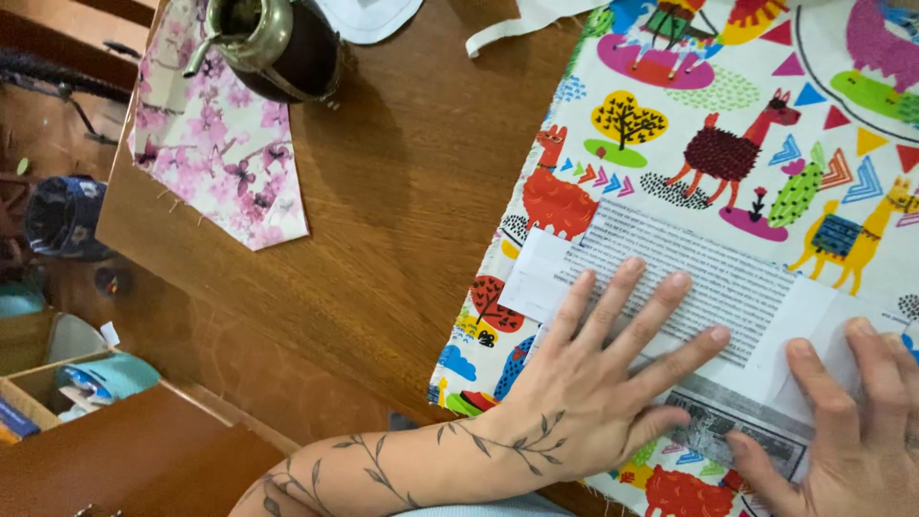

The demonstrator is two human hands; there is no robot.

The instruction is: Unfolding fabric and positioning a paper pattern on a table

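Paper [708,287] lies on llama fabric [728,144] on bench [402,191]; left hand [593,383] flat, fingers spread, pressing paper; right hand [852,431] flat on paper edge, holding nothing.

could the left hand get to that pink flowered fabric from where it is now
Probably yes. The left hand lies flat on the paper, and only bare wooden table separates it from the pink flowered fabric. The cup covers just the fabric's far end.

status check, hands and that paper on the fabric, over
Left hand flat, fingers spread on the printed paper sheet. Right hand pressing the sheet's other end. Sheet lies on the llama-print fabric. Nothing in the way.
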